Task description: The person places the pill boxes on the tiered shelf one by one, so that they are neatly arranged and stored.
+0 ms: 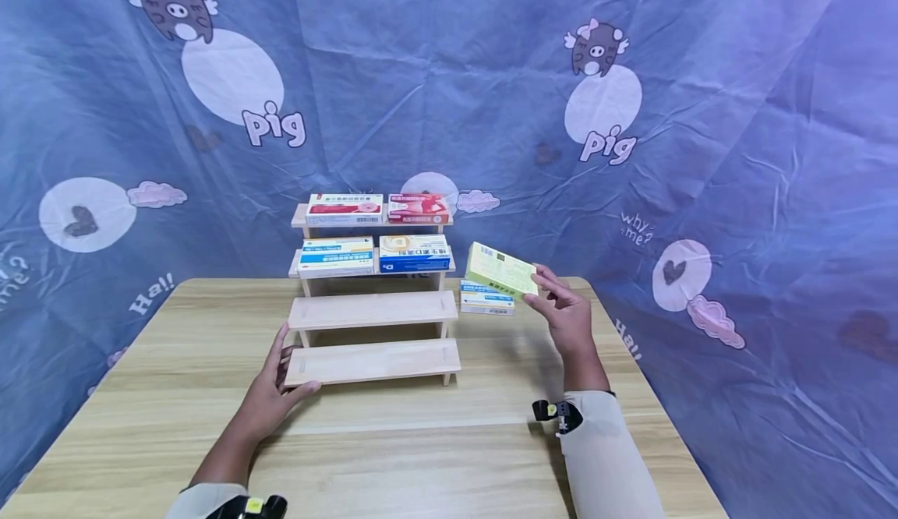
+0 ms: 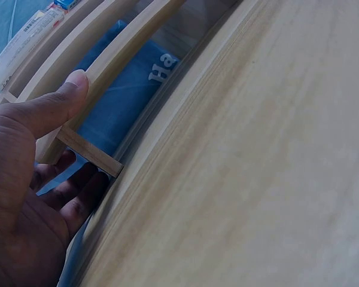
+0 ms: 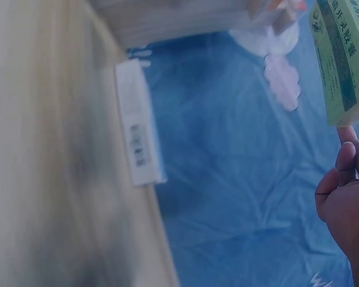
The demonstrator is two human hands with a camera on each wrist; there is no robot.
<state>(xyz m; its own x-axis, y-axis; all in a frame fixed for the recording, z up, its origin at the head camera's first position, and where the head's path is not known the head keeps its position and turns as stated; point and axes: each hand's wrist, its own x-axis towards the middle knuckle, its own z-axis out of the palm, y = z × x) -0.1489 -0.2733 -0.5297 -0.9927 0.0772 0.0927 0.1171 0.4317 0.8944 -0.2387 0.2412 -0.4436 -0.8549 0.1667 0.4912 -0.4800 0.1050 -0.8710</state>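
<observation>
My right hand (image 1: pixel 570 324) holds a green medicine box (image 1: pixel 501 270) by its right end, raised and tilted right of the stepped wooden rack (image 1: pixel 375 361). In the right wrist view the same green box (image 3: pixel 342 60) sits at the upper right above my fingers. Below it, a blue and white medicine box (image 1: pixel 487 300) lies on the table, partly hidden by the green one. At the rack's lower left end, my left hand (image 1: pixel 270 390) grips the bottom step; in the left wrist view the thumb (image 2: pixel 75 89) lies on the board with the other fingers beneath and behind.
On the rack's top step sit a red and white box (image 1: pixel 345 209) and a red box (image 1: pixel 418 208). The second step bears a blue and white box (image 1: pixel 337 256) and a vitamin D box (image 1: pixel 414 253). A blue printed cloth (image 1: pixel 435 75) hangs behind the wooden table (image 1: pixel 393 457).
</observation>
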